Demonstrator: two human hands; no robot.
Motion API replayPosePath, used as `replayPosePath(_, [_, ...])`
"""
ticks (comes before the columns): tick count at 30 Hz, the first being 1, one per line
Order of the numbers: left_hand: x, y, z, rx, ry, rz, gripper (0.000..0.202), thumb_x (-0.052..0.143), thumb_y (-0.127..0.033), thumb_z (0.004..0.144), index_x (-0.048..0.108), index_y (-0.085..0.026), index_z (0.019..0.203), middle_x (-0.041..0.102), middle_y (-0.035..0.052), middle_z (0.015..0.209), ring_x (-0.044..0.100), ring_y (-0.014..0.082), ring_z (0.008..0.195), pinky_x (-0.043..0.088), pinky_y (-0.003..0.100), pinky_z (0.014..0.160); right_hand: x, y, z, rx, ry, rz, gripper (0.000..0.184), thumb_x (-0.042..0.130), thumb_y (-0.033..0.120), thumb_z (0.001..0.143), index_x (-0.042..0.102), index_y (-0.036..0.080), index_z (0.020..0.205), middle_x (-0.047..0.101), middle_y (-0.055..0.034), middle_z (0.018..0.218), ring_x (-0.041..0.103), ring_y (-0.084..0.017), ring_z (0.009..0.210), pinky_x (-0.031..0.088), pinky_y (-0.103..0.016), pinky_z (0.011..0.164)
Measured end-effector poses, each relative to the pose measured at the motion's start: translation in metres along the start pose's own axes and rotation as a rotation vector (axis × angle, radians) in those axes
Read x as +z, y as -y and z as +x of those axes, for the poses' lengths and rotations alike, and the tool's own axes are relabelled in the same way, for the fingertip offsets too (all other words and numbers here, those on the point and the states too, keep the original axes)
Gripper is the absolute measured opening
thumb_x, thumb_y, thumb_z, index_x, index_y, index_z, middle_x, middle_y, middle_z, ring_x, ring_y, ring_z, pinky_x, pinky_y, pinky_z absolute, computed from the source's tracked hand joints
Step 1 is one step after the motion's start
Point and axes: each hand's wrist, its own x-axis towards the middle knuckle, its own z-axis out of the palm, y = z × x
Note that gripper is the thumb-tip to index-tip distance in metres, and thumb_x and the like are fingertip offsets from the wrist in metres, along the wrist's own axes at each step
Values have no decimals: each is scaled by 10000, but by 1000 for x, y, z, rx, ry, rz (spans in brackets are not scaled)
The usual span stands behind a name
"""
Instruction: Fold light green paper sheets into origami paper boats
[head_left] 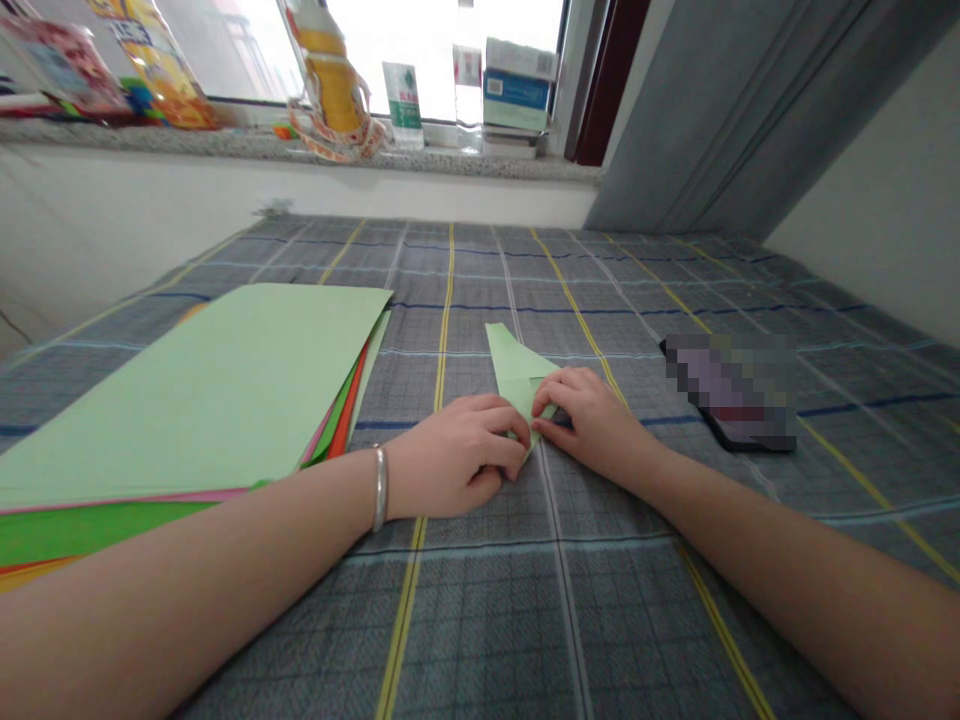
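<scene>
A small folded piece of light green paper (514,365) lies on the grey checked cloth (480,600) in the middle of the view, its point aimed away from me. My left hand (454,455), with a silver bangle on the wrist, has its fingers curled and pinches the paper's near end from the left. My right hand (592,415) pinches the same end from the right, fingertips pressed on a fold. The near part of the paper is hidden under my fingers.
A stack of coloured paper sheets (202,390), light green on top, lies at the left. A dark phone (731,390) rests at the right. The windowsill (300,145) at the back carries bottles, packets and boxes. A grey curtain (735,110) hangs at the back right.
</scene>
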Motion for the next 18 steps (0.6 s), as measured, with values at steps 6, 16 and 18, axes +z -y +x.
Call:
replayPosePath(6, [1, 5, -1, 0, -22, -82, 257, 478, 5, 679, 625, -160, 810, 626, 53, 928, 550, 191, 935, 426, 355, 912, -1, 2, 0, 5, -3, -3, 57, 622, 280, 825, 614, 233, 856, 612, -33, 995, 505, -224, 992, 405, -380, 879])
replayPosePath(16, [2, 8, 0, 9, -19, -106, 320, 466, -4, 762, 665, -203, 915, 637, 36, 1034, 555, 181, 1010, 407, 360, 968, -2, 4, -1, 7, -11, -2, 49, 622, 266, 820, 608, 228, 849, 611, -36, 989, 508, -222, 988, 411, -376, 873])
replayPosePath(18, [2, 8, 0, -1, -23, -130, 315, 464, 2, 760, 658, -197, 909, 641, 36, 1012, 560, 175, 998, 411, 356, 967, -2, 4, -1, 5, -9, -2, 48, 622, 266, 820, 609, 227, 846, 611, -39, 984, 510, -224, 987, 412, -380, 872])
